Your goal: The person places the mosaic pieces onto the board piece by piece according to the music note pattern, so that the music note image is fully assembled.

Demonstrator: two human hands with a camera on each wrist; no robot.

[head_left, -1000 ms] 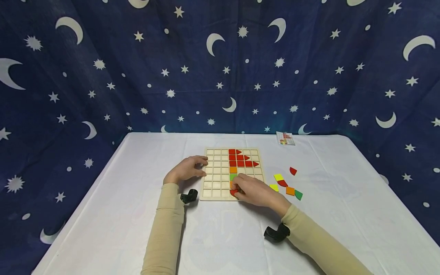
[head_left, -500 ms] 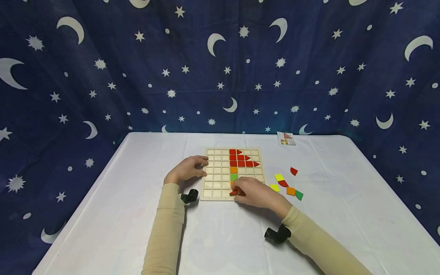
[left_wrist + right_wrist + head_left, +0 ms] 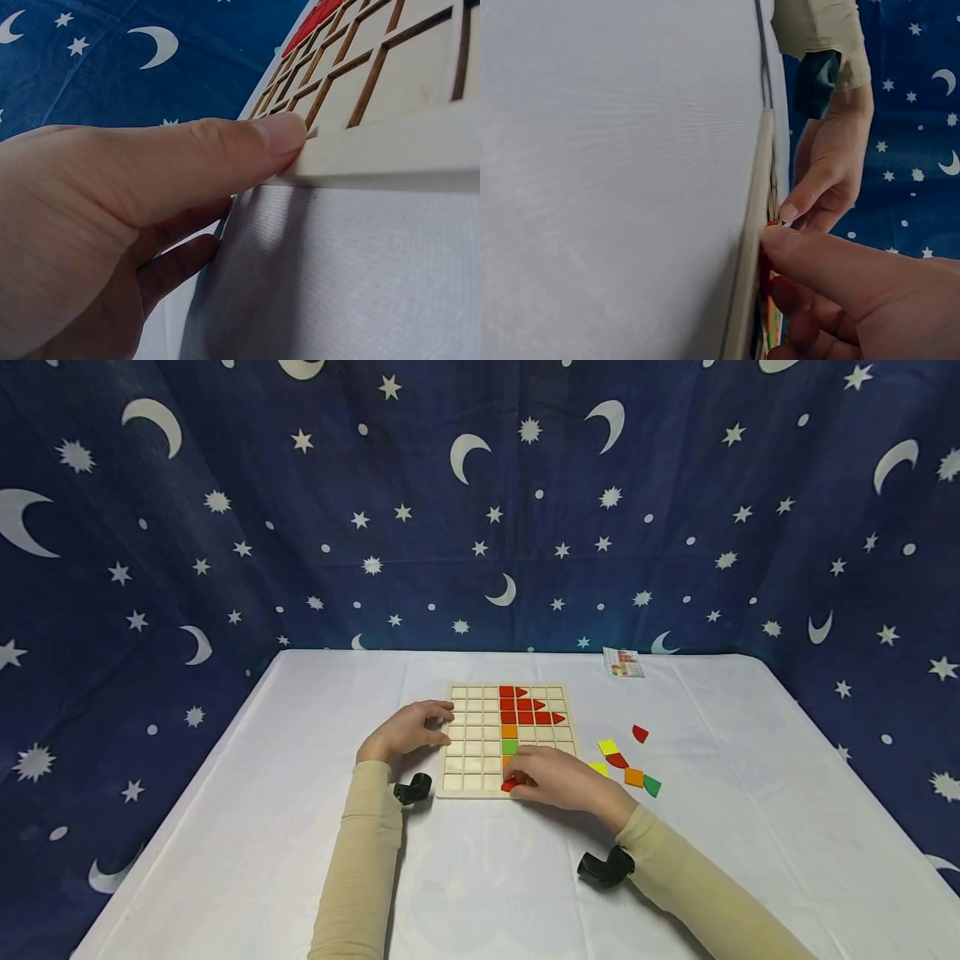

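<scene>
My left hand (image 3: 403, 728) rests at the left edge of a wooden grid board (image 3: 472, 739). In the left wrist view its straight thumb (image 3: 202, 157) touches the board's rim (image 3: 390, 146), the other fingers lying lower. At the board's near edge, my right hand (image 3: 562, 777) pinches a red tile (image 3: 509, 785) of partly hidden shape over the bottom row. Just beyond those fingertips, an orange tile (image 3: 506, 762) shows in part. Further up that column lie a green tile (image 3: 510, 747), another orange tile (image 3: 509, 732) and rows of red tiles (image 3: 525, 717) with pointed ends.
Right of the board lie loose yellow tiles (image 3: 607, 747), red curved tiles (image 3: 640, 733), an orange square (image 3: 633, 777) and a green curved tile (image 3: 652, 786). A small pattern card (image 3: 622, 662) lies at the back of the white-covered table (image 3: 337, 693). A starry curtain (image 3: 420, 468) hangs behind.
The red tile in my right hand has tipped up and then lowered again over the bottom row, the fingers shifting around it. My left hand stays at the board's edge.
</scene>
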